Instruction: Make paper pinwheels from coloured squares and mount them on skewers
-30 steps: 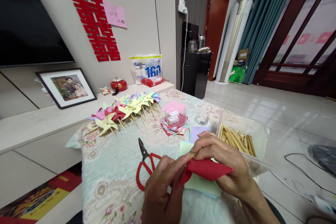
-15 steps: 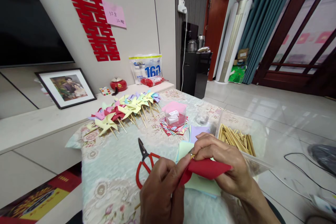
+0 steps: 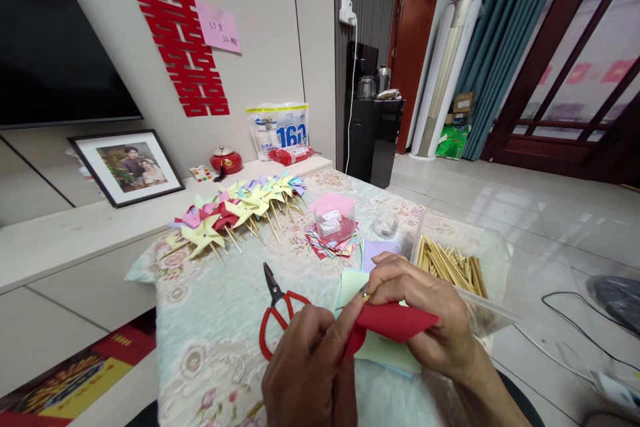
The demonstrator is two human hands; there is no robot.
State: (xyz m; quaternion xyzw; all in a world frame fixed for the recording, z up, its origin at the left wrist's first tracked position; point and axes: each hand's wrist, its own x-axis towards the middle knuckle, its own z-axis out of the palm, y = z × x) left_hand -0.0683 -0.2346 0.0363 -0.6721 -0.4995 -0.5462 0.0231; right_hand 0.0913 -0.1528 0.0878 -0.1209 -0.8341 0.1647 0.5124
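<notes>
- A folded red paper [image 3: 397, 321] is being held between the two hands, over the front part of the table, above a pile of pale green sheets [image 3: 383, 352].
- By the left hand [image 3: 310, 370], with its fingers curled, the left edge of the red paper is being gripped.
- By the right hand [image 3: 453, 317], the right part of the paper is being pinched, with the fingers bent over its top edge.
- At the meeting fingertips, a small shiny piece [image 3: 367, 297] is being pressed; what exactly it is cannot be told.
- Near the left hand, red-handled scissors [image 3: 274, 288] are lying on the flowered tablecloth [image 3: 215, 320].
- Beyond the right hand, wooden sticks [image 3: 453, 268] are being kept in a clear plastic box [image 3: 493, 248].
- Farther back on the left, finished pinwheels [image 3: 255, 203] are lying in a row.
</notes>
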